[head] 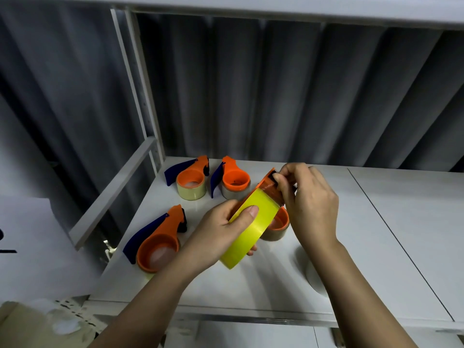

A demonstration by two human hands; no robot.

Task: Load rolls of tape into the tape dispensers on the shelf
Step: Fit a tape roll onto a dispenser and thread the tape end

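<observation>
Two bare forearms, no sleeves

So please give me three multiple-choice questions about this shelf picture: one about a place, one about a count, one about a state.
1. Where is the yellow-green roll of tape?
A. flat on the white shelf
B. in the left hand
C. on the floor

2. How many orange plastic tape dispensers with blue handles stand on the shelf, left of the hands?
A. three
B. one
C. five

3. What does the right hand do?
A. hangs idle
B. lies flat on the shelf
C. pinches at the head of the held orange dispenser

Answers: 1 B, the thumb presses on the roll; 2 A, two behind, one in front; 3 C, curled fingertips meet there.
</observation>
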